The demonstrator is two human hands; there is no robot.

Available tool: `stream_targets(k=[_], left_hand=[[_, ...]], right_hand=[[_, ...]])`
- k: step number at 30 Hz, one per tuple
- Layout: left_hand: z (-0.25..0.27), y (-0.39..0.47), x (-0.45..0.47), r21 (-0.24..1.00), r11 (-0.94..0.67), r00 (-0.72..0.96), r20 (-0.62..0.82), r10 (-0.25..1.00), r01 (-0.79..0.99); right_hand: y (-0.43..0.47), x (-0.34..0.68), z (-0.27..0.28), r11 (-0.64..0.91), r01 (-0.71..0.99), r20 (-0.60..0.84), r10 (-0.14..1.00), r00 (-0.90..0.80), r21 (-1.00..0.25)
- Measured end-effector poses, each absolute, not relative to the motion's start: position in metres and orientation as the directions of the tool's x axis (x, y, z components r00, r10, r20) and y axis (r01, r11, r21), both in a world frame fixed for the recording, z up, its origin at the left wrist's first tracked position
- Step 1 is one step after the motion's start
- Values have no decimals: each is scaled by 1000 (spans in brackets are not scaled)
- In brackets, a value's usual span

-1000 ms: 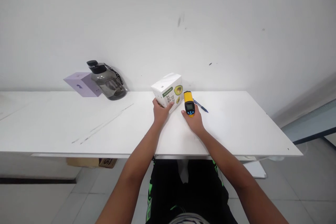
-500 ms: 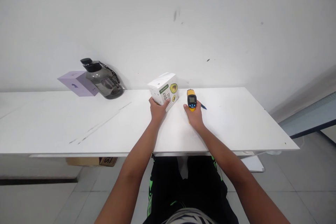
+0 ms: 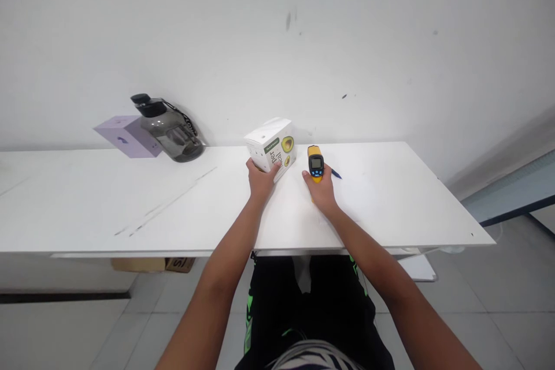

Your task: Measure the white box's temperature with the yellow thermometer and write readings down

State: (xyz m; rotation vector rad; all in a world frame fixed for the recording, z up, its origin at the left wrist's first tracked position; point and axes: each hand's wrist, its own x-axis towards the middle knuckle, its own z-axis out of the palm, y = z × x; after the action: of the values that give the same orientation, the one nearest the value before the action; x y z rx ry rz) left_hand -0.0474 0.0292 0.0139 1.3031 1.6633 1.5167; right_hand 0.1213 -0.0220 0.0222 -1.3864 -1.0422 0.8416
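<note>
My left hand (image 3: 261, 178) grips the near lower part of a white box (image 3: 271, 147) with avocado pictures and a green label. The box stands on the white table (image 3: 173, 202), its printed side turned to the right. My right hand (image 3: 321, 188) is wrapped round the handle of a yellow and black infrared thermometer (image 3: 316, 163). Its small screen and blue buttons face me, and the handle is mostly hidden by my fingers. A dark blue pen (image 3: 336, 174) lies just right of that hand, partly covered by it.
A dark translucent water bottle (image 3: 173, 133) with a black cap and strap stands at the back left, beside a lilac box (image 3: 130, 136). The wall (image 3: 243, 40) runs along the table's far edge. Below the table is a cardboard box (image 3: 143, 264).
Both hands keep their holds on the box and the thermometer. The whole view has shifted very slightly; nothing else has visibly moved.
</note>
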Motion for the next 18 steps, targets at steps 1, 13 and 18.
stream_targets(k=[1,13,18], left_hand=[[14,30,-47,950,-101,-393,216,894,294],[3,39,-55,930,-157,-441,300,846,332],[-2,45,-62,933,-190,-526,333,783,307]], right_hand=[[-22,121,22,49,114,85,937,338,-992],[-24,119,10,228,481,286,957,51,-847],[-22,121,9,302,855,313,933,-175,-422]])
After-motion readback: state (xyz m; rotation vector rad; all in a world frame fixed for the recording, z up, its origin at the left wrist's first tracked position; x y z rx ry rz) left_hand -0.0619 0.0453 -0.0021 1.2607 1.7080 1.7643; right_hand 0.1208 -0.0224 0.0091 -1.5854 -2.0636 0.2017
